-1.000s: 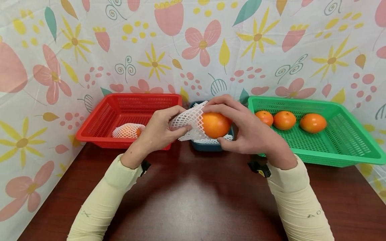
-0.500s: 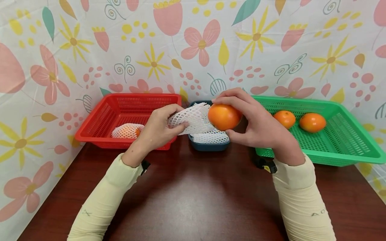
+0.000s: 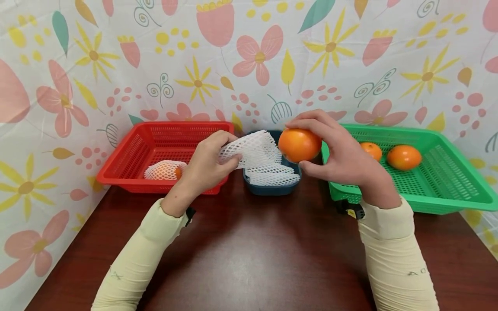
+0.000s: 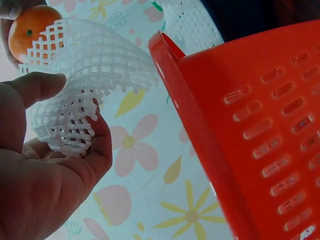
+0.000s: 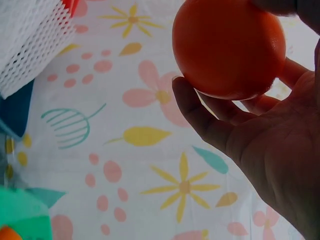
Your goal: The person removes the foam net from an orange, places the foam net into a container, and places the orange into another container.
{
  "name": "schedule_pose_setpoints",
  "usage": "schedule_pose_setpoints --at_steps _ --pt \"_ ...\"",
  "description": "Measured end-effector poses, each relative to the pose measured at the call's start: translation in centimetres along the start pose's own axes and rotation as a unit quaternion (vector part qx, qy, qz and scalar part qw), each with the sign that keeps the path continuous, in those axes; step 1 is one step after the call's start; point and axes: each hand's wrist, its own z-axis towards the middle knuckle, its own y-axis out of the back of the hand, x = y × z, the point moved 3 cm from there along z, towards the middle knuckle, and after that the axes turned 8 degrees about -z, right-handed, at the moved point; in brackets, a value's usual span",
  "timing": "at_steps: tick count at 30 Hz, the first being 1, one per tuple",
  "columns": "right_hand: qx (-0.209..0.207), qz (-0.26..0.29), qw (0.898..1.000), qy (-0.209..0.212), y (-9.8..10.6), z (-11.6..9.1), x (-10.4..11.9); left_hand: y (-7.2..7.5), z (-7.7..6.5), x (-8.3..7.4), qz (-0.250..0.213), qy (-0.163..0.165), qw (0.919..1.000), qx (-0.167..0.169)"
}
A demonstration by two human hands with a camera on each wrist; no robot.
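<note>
My left hand (image 3: pixel 206 166) pinches a white foam fruit net (image 3: pixel 253 149) by one end, thumb on top. The loose end of the net flares toward the right, over a dark blue basket (image 3: pixel 272 190). To its right, my right hand (image 3: pixel 344 153) grips a bare, glossy orange (image 3: pixel 299 145) between thumb and fingers. A gap separates the orange from the net in the head view. In the left wrist view the orange (image 4: pixel 31 32) shows a small green stem spot, partly behind the net's mesh. More foam nets (image 3: pixel 274 175) lie in the blue basket.
At the left stands a red basket (image 3: pixel 134 185) with a net-wrapped orange (image 3: pixel 163 170) inside. A green basket (image 3: pixel 439 206) at the right holds bare oranges (image 3: pixel 404 157), partly hidden by my right hand. All stand on a dark wood table (image 3: pixel 249 259) before a flowered cloth (image 3: pixel 258 56).
The orange, partly inside the net's mouth a second ago, has come apart from it. My right hand has carried it right and slightly up. My left hand has stayed nearly in place with the net.
</note>
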Motion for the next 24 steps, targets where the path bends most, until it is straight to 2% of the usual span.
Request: schedule_pose_setpoints --at_steps 14,24 --pt "0.014 -0.061 0.996 -0.063 2.0 -2.5 -3.1 -0.8 0.4 0.0 0.026 -0.013 0.9993 -0.023" --pt "0.008 -0.076 0.993 -0.094 2.7 -3.6 -5.2 -1.8 1.1 -0.1 0.031 0.01 0.999 -0.03"
